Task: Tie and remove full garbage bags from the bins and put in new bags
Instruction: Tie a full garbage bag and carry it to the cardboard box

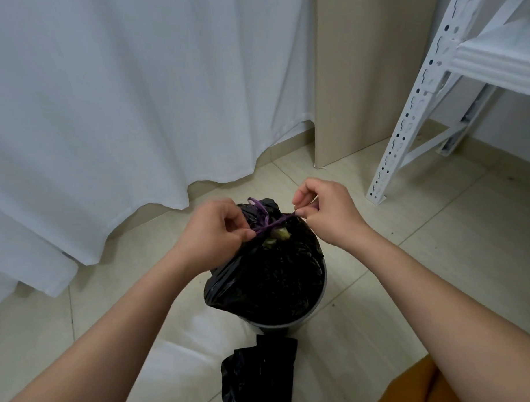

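Both hands, left hand (216, 229) and right hand (324, 210), pinching purple drawstring (273, 224), tying full bag (269, 276); next needs cinching, lifting from bin (292, 321).

- A white curtain (110, 110) hangs across the left and back, its hem bunched on the floor.
- The floor (439, 240) is pale beige tile with thin grout lines.
- A beige panel (370, 64) stands upright beside the curtain.
- A white slotted metal shelf (428, 90) stands at the right, one foot on the tiles.
- Light is soft and even.
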Demonstrator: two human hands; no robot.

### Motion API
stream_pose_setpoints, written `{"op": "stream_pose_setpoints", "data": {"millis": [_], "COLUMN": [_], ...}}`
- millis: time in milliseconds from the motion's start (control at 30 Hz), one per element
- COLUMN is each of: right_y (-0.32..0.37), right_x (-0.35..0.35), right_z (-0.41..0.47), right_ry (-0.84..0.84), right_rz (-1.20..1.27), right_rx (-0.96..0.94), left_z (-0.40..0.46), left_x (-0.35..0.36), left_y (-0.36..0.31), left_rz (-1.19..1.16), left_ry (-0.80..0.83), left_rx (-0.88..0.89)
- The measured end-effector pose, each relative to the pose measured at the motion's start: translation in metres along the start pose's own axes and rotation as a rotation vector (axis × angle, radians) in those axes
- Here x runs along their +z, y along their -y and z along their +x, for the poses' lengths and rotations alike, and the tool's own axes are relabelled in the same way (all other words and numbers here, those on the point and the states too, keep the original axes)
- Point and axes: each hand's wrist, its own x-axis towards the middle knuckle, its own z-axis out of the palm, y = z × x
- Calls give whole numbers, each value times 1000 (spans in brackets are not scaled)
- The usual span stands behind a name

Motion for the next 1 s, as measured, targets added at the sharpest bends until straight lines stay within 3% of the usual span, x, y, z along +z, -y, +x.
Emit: {"op": "stream_pose_setpoints", "data": {"millis": [233, 433, 600, 833, 1000], "right_y": [-12, -13, -13, -24, -26], "right_x": [17, -8, -20, -6, 12], "right_z": [3, 12, -7, -43, -45], "right_ry": [-1, -120, 85, 469, 428], "right_rz": [-22, 141, 97, -50, 3], "right_rx": [39, 214, 341, 286, 216], "left_z": [-4, -9, -17, -30, -33], "left_x": [-3, -16, -18, 1, 13], "left_y": [3, 15, 37, 53, 53], "left_rz": [79, -248, -229, -413, -527], "left_ry": [182, 107, 150, 429, 379], "left_rx": [-63, -144, -213, -350, -348]}}
